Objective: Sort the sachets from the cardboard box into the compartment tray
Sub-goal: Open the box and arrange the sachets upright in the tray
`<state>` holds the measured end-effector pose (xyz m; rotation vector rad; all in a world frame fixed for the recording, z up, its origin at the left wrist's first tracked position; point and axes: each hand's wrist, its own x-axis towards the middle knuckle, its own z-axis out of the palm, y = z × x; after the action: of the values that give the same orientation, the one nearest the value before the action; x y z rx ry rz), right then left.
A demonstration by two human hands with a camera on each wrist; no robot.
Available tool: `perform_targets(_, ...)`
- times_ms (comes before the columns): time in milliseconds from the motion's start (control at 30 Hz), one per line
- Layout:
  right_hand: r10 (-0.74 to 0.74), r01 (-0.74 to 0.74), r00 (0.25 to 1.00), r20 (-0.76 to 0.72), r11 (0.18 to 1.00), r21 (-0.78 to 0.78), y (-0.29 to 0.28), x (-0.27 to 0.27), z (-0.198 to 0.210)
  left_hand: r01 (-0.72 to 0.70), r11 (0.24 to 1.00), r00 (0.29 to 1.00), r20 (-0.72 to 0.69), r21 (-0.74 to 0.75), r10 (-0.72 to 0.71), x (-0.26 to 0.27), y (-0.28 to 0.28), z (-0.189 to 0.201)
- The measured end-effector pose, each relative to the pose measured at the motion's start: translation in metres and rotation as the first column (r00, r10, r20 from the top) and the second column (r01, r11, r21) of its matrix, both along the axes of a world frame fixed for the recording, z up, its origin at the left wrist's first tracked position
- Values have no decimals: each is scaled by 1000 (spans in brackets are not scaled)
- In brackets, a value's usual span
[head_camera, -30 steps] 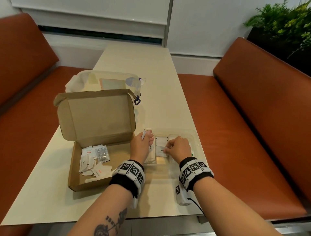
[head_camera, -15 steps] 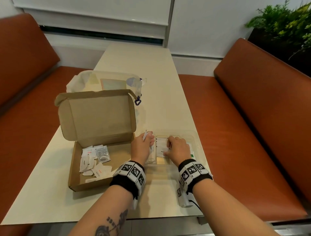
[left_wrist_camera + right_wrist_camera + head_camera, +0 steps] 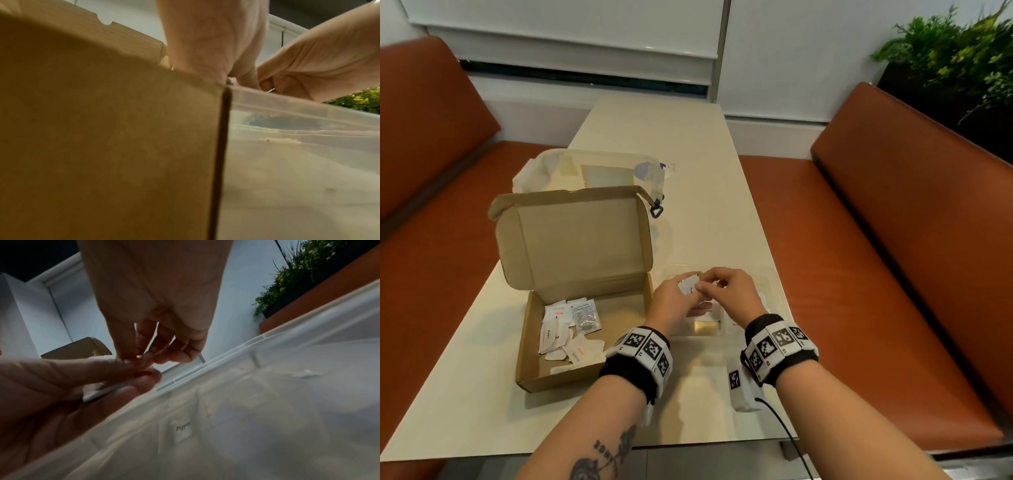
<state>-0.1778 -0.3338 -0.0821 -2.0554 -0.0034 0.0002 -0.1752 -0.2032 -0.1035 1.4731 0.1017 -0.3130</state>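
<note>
The open cardboard box [image 3: 585,246] stands at the left on the table, with several white sachets [image 3: 566,329] in its left half. The clear compartment tray [image 3: 774,291] lies right beside it. My left hand [image 3: 688,293] holds a small stack of white sachets [image 3: 690,286] above the tray's left end. My right hand [image 3: 703,286] meets it and pinches the stack's top sachet between thumb and forefinger [image 3: 131,356]. In the right wrist view the stack [image 3: 102,390] lies across my left fingers [image 3: 133,386]. A printed sachet [image 3: 183,429] lies in a tray compartment [image 3: 267,402].
A clear zip pouch [image 3: 592,174] lies behind the box lid. A white marker block [image 3: 739,387] with a black cable sits on the table by my right wrist. Orange benches [image 3: 893,240] flank the table. The box wall [image 3: 102,129] touches the tray wall [image 3: 298,126].
My right hand has lifted out of the tray's middle compartment and moved left to my left hand. My left hand has risen slightly with the sachets.
</note>
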Motion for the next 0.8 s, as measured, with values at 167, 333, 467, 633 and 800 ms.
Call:
perform_targets(167,-37,39,999,-24,994,99,-6,-2,-1,77,995,995,-58,-65,-81,-10,-3,1)
perform_targets(333,-64,66,998,-21,994,88,-11,-4,-3,-9,973,980,-195,-231,-37,-11,-6,7)
perform_targets(467,-58,56,998,18,996,71,-11,-3,-1,36,977,988,-142,-209,-67,-14,-8,6)
perform_targets(633,-120,120,993,-4,988,94,-19,-1,0,-60,981,995,-93,-185,43,-11,-7,0)
perform_targets(800,-96,96,995,-1,992,80,-18,-5,-1,-55,990,998,-49,-130,49,-6,-10,-1)
